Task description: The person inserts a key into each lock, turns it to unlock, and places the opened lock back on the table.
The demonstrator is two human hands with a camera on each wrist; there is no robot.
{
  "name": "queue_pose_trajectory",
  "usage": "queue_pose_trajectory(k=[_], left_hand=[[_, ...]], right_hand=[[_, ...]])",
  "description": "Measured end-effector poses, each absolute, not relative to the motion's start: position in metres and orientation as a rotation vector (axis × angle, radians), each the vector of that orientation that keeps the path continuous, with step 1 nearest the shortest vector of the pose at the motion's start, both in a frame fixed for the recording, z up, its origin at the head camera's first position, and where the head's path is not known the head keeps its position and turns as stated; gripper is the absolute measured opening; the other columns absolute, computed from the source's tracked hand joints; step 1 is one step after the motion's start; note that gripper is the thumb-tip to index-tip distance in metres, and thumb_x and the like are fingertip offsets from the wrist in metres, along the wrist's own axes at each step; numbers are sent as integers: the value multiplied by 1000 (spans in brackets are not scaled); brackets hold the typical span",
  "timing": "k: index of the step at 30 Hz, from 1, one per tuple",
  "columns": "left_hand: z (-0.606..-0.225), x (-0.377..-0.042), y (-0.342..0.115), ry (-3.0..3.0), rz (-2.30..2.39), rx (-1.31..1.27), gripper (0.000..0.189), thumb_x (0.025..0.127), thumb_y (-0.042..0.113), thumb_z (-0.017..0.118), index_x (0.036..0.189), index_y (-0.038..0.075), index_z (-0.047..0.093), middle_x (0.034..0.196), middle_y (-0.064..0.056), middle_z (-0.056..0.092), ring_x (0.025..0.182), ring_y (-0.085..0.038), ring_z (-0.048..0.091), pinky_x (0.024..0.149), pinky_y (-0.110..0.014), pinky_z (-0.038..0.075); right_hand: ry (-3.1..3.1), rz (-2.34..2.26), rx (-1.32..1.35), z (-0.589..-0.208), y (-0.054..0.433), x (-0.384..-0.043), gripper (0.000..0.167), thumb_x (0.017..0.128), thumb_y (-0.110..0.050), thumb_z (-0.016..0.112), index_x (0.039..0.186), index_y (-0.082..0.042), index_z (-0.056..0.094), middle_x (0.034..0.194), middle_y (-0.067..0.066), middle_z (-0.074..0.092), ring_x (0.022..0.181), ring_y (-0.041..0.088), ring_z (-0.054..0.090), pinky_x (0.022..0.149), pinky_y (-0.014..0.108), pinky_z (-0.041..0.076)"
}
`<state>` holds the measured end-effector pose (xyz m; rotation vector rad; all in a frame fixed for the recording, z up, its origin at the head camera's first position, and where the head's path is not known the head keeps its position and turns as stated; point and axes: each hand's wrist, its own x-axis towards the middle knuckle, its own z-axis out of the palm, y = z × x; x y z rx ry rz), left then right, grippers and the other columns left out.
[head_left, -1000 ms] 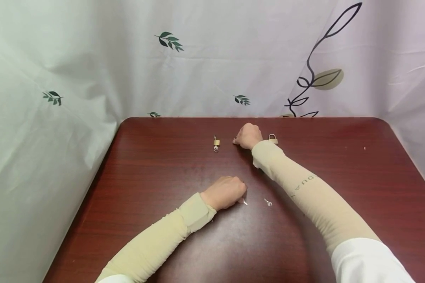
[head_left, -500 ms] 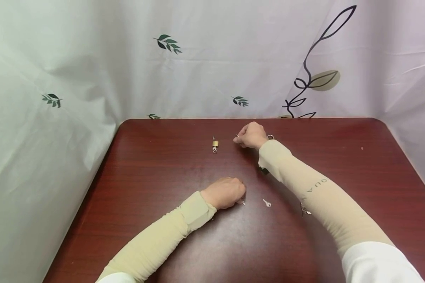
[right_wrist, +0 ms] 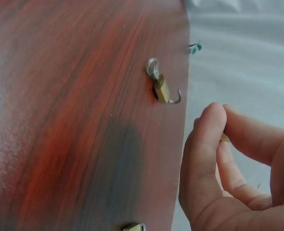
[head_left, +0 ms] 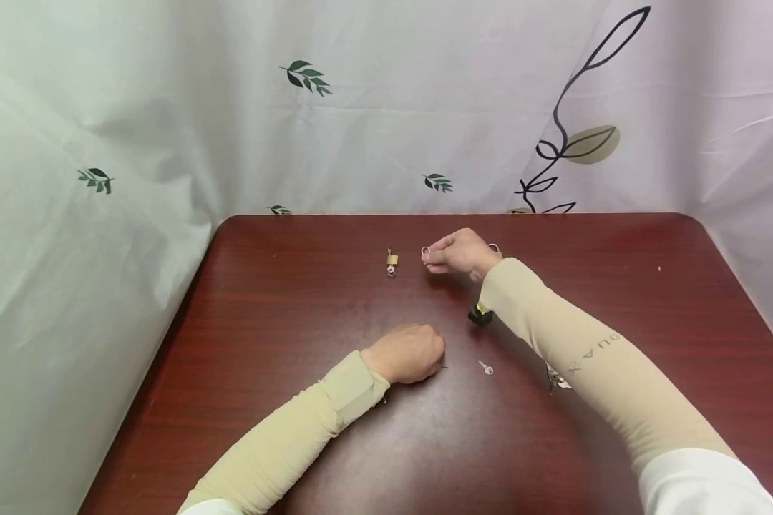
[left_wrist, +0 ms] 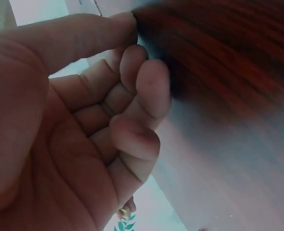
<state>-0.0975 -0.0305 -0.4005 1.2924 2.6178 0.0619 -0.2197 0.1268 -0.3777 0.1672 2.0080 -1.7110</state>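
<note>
My right hand (head_left: 460, 254), above the far part of the table, pinches a small padlock between thumb and fingers. Its shackle (head_left: 425, 252) sticks up in the head view; only a bit of the brass body (right_wrist: 224, 137) shows in the right wrist view. To its left lies an opened brass padlock (head_left: 392, 261) with a key and ring in it. Another padlock (head_left: 494, 248) is partly hidden behind my right wrist. My left hand (head_left: 407, 353), nearer me, is curled with thumb against index finger, pinching a key (head_left: 444, 367) of which only a thin tip shows.
A loose key (head_left: 486, 368) lies right of my left hand. More keys (head_left: 557, 378) are partly covered by my right sleeve. A dark wrist camera (head_left: 479, 315) hangs under the right cuff. A patterned curtain (head_left: 361, 143) stands behind the table (head_left: 283, 300).
My right hand has drawn slightly to the right and turned, with the padlock's shackle now showing. The keys beneath the right sleeve came into view. My left hand stays nearly still.
</note>
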Motion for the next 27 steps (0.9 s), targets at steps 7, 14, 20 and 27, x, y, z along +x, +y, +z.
queue_pose_trajectory(k=[7,14,20,27], left_hand=[[-401,-104,-41,2602,299,1183,20,80,18,79,66,24,67,61,15,59,58,-6,57,55,-26,48],[-399,-108,-53,2502,754,949,13,78,11,76,71,22,73,57,20,59,56,1,57,59,-18,46],[-400,-109,-61,2368,1164,659,9,84,5,74,82,13,79,61,10,68,60,-12,69,54,-21,46],[-404,-109,-65,2255,1552,314,8,85,8,75,89,4,80,71,-5,74,66,-18,72,60,-24,50]], right_hand=[[1909,-1792,134,-375,128,-212,33,95,4,64,125,17,56,119,23,64,85,13,70,81,28,58],[1781,-1878,153,-369,131,-203,24,97,0,64,119,9,59,105,14,71,82,13,69,80,26,57],[1715,-1893,212,-364,133,-196,21,96,-6,68,115,2,63,85,1,73,68,6,64,62,17,52],[1643,-1925,235,-364,135,-189,15,96,-6,67,110,1,66,81,2,70,64,5,57,55,14,45]])
